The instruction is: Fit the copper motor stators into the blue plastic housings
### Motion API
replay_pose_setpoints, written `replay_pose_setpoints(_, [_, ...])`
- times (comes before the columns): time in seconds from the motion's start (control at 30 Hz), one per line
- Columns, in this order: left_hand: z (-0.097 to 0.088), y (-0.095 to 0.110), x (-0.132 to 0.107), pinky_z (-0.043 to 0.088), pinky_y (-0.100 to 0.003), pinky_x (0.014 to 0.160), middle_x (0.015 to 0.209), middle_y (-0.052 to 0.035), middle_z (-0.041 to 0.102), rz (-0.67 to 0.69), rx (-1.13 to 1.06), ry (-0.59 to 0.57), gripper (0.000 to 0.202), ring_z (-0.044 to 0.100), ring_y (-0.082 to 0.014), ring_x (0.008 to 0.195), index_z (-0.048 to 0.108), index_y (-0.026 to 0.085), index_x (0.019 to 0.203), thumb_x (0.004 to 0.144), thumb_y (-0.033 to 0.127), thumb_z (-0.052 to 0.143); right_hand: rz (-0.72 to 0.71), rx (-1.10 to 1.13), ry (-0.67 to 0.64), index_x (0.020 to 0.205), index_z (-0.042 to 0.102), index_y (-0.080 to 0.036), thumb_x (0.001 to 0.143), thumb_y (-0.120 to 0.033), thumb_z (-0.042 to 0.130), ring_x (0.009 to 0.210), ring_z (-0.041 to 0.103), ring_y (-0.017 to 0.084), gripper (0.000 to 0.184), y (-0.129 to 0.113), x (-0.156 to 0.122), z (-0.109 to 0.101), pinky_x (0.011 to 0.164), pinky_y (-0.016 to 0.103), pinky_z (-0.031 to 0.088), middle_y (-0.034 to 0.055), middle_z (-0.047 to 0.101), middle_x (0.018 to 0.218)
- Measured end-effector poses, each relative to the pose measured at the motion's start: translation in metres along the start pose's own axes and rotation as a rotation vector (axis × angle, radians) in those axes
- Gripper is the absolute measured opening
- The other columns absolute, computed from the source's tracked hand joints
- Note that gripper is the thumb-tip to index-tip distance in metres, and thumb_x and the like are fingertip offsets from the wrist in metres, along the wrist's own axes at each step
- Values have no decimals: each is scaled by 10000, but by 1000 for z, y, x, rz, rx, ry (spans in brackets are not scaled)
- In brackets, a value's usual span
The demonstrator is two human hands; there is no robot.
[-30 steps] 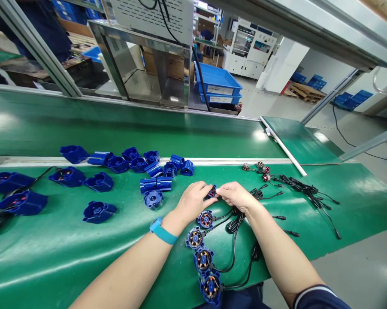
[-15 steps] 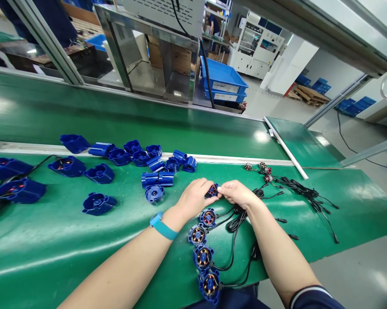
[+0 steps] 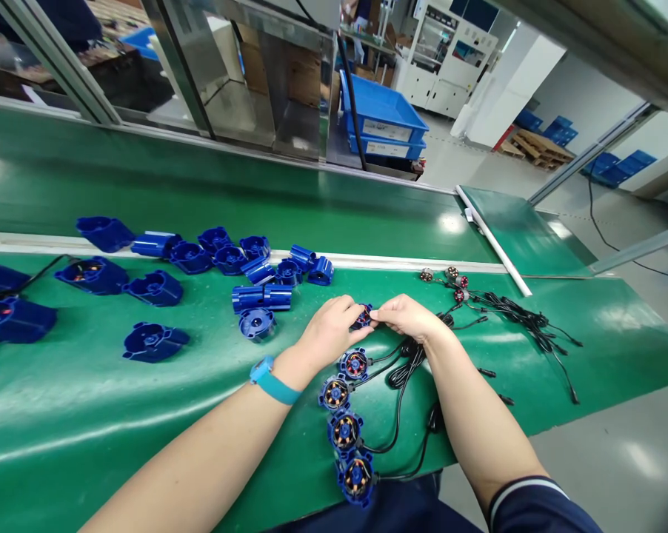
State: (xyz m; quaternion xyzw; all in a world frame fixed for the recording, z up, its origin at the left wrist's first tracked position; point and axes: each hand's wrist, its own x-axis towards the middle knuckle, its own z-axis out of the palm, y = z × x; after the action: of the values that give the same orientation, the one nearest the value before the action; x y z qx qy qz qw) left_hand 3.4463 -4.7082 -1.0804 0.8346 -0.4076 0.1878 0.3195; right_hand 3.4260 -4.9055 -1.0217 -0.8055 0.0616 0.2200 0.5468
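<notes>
My left hand (image 3: pixel 328 329) is closed around a blue plastic motor housing (image 3: pixel 361 317) with copper windings and wires inside. At the right edge of that housing, the fingertips of my right hand (image 3: pixel 405 317) are pinched together; what lies between them is hidden. Just below my hands, a wired blue housing (image 3: pixel 354 364) heads a column of several with motor windings, running toward the table's near edge. Black cables (image 3: pixel 406 370) come off their right sides and lie bundled under my right wrist.
Several bare blue housings (image 3: pixel 257 323) are scattered on the green mat to the left. Farther left lie larger blue housings (image 3: pixel 92 275), some with wires. Small motors (image 3: pixel 461 295) with black leads (image 3: pixel 526 318) rest at the right. A white rail (image 3: pixel 492 240) crosses the back right.
The view has shifted slightly, so the table's contents sit a little higher and further left. Both hands stay at the same housing, with only slight finger movement.
</notes>
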Motion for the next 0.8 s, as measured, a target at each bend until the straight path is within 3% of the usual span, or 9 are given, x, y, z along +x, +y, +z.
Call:
replay_pose_setpoints(0.37, [2, -3, 1, 524, -357, 770, 902, -84, 646, 36, -96, 57, 264, 602, -215, 843, 624, 140, 1013, 872, 345, 710, -31, -20, 57, 660, 680, -129, 683, -534, 736, 454, 252, 61, 409, 10, 2, 3, 459, 236, 184, -86, 353, 451])
replay_pose_setpoints(0.5, [3, -3, 2, 528, -352, 762, 893, -85, 637, 51, -90, 40, 277, 599, -214, 837, 625, 134, 1013, 858, 340, 728, -120, -158, 260, 882, 721, -134, 752, -418, 690, 552, 464, 98, 315, 10, 0, 15, 546, 237, 356, -9, 613, 660])
replay_pose_setpoints(0.57, [3, -1, 2, 526, -350, 761, 886, -84, 637, 60, -87, 40, 261, 599, -213, 832, 623, 133, 1001, 872, 344, 709, -151, -265, 362, 923, 730, -145, 772, -357, 665, 619, 534, 124, 268, 8, 1, 22, 609, 251, 401, 15, 668, 729])
replay_pose_setpoints(0.8, [6, 3, 3, 523, -359, 778, 873, -85, 642, 40, 8, -7, 179, 608, -223, 831, 626, 142, 924, 898, 315, 663, -140, -401, 503, 728, 662, -201, 749, -245, 604, 688, 557, 149, 75, 5, 9, 33, 651, 257, 391, -6, 672, 722])
